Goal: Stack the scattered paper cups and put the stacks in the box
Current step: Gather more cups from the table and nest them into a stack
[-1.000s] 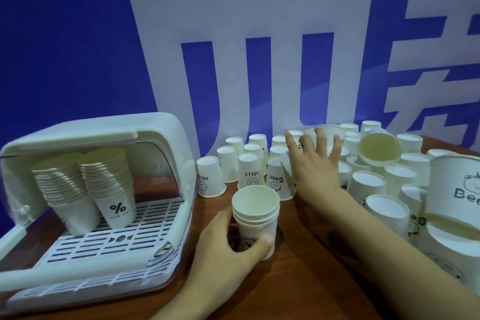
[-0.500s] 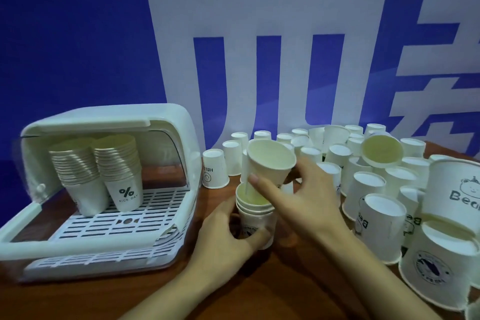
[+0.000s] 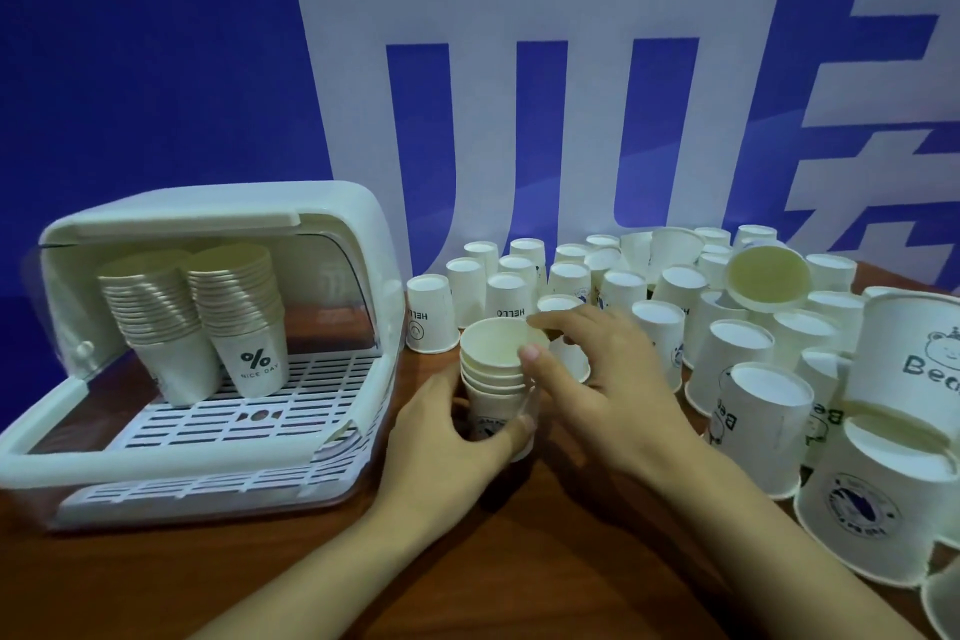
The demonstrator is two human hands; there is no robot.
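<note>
Bare forearms, seemingly no sleeves.

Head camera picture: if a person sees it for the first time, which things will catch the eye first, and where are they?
First, the small stack of cups at the centre of the wooden table: the left hand grips its base, and the right hand pinches the top cup's rim. To the right, many loose cups crowd the table, most upside down. On the left, the open white box holds two tall stacks.

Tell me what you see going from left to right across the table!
White box with two cup stacks inside → left hand gripping the short stack → right hand at its top cup → crowd of upside-down cups.
</note>
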